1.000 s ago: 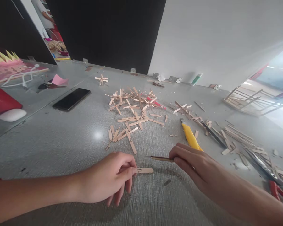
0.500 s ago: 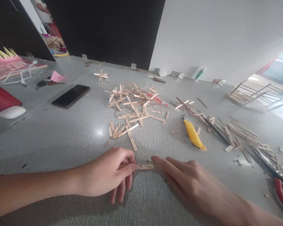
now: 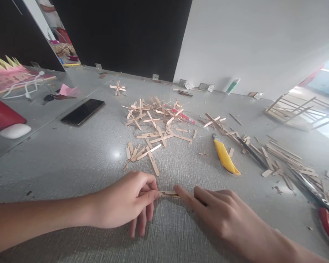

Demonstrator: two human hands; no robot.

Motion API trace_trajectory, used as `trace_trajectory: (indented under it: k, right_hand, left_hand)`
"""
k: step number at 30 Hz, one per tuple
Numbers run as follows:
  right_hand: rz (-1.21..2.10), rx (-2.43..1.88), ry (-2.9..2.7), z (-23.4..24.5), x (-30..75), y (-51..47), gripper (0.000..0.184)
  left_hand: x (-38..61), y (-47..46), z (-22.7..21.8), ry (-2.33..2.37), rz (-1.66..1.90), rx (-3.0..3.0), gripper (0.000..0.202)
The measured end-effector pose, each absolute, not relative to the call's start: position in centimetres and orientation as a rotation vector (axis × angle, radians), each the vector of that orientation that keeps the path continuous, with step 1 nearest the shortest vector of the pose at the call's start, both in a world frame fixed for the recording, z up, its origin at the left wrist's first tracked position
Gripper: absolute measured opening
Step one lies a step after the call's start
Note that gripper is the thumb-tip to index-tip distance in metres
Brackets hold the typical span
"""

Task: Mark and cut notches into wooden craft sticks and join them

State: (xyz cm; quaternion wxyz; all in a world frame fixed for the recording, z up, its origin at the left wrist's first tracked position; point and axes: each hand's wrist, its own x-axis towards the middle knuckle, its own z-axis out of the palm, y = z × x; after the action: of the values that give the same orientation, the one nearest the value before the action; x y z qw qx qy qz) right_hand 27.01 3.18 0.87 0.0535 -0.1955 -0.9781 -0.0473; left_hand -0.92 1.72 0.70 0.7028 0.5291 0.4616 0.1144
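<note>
A short wooden craft stick point(image 3: 167, 194) with a dark printed mark lies level just above or on the grey table, between my two hands. My left hand point(image 3: 131, 199) is closed, pinching the stick's left end between thumb and index finger, its other fingers hanging loosely below. From the right, my right hand point(image 3: 219, 210) reaches in with the index fingertip on the stick's right end; its thumb is hidden and the other fingers are curled. Near that fingertip the stick looks split into two thin layers. Beyond my hands lies a pile of crossed craft sticks point(image 3: 160, 138).
A yellow utility knife point(image 3: 225, 157) lies right of the pile. Farther right are loose wood strips point(image 3: 282, 153) and red-handled pliers point(image 3: 327, 223). To the left rest a phone point(image 3: 83, 112) and a red bottle point(image 3: 4, 113) with a white cap. Upright panels stand behind.
My right index finger has come down onto the stick's right end, and the hand is less blurred. The stick's right part now looks split. My left hand keeps its pinch in place.
</note>
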Motion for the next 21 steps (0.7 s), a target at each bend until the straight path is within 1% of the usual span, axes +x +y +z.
trace_trajectory:
  k: [8,13,15,18,20,21]
  right_hand:
    - [-0.454,-0.596,-2.927,1.4,26.2,2.0,0.049]
    - [-0.638,-0.711,-2.934,2.1,25.5,0.4,0.048]
    - [-0.577,-0.721,-2.949,2.1,25.5,0.7,0.052]
    - [-0.295,-0.666,-3.000,1.9,26.1,2.4,0.058]
    - [-0.170,-0.630,-3.014,1.8,26.3,3.5,0.056]
    - [-0.187,-0.616,-3.010,1.8,26.3,3.8,0.053]
  left_hand:
    - [-0.7,1.5,0.5,1.055,0.267,1.228,0.036]
    - [-0.5,1.0,-0.2,1.057,0.355,1.272,0.035]
    - [-0.5,0.9,-0.4,1.067,0.368,1.279,0.036]
    - [-0.4,0.8,-0.3,1.078,0.372,1.261,0.035]
    - [-0.3,0.8,-0.1,1.087,0.377,1.245,0.034]
    - [-0.3,0.7,0.0,1.092,0.383,1.242,0.034]
